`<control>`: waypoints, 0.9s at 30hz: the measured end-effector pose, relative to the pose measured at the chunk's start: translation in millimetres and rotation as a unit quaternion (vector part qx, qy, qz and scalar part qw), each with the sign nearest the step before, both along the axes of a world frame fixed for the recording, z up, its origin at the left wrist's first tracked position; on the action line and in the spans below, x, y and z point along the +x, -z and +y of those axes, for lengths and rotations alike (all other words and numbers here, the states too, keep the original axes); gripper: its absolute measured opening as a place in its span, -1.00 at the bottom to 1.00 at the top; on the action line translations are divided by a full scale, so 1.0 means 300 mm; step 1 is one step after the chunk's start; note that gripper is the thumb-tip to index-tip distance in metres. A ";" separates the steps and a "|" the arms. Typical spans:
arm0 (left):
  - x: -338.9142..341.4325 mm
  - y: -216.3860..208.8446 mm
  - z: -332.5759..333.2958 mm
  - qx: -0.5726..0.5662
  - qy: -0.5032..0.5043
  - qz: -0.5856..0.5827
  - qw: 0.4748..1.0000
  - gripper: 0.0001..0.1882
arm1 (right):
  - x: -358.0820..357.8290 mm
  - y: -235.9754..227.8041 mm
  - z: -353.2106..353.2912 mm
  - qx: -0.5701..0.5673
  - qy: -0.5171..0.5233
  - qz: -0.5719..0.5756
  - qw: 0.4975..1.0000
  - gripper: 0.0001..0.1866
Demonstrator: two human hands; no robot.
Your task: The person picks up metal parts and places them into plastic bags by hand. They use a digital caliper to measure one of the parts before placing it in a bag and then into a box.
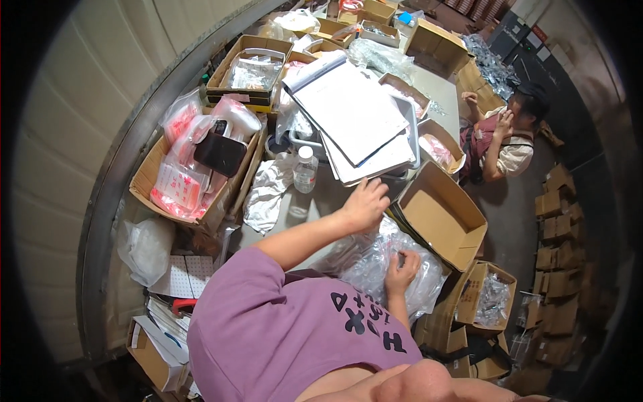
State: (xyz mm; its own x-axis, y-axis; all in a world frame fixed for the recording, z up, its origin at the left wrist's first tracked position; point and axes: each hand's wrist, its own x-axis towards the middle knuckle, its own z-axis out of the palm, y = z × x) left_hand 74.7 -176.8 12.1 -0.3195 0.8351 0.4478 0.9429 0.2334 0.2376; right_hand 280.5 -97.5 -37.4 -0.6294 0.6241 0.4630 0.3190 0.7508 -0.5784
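Observation:
My left hand (pixel 366 206) is over the table, just below the lower edge of a stack of white papers (pixel 365 171). Its fingers are loosely bent and apart, and nothing shows in them. A clipboard (pixel 348 110) with a white sheet lies on top of that stack. Close to my body, a heap of clear plastic bags (pixel 362 264) covers the table's near edge. My right hand (pixel 402 271) is on this heap, its thumb and fingers closed on a clear plastic bag. An open cardboard box (pixel 445 218) stands right beside both hands, to their right.
A clear bottle (pixel 305 171) stands beside a crumpled white cloth (pixel 269 191). At left, a carton (pixel 151 175) holds pink-and-clear bags and a black phone (pixel 220 154). Another person (pixel 499 137) sits across at the right. Cartons (pixel 559 268) are stacked on the floor.

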 end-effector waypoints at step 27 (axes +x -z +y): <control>0.282 0.176 -0.058 0.029 0.074 -0.129 0.989 -0.62 | 0.611 0.217 0.379 -0.240 0.174 -0.220 0.929 -0.69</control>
State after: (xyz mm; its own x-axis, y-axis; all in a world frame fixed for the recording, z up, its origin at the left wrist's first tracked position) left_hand 159.4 -194.1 -40.8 -0.3056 0.8562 0.4165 0.8723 0.0764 0.4829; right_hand 463.8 16.1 -102.5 -0.4126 0.8937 -0.1761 0.7799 0.2467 -0.5752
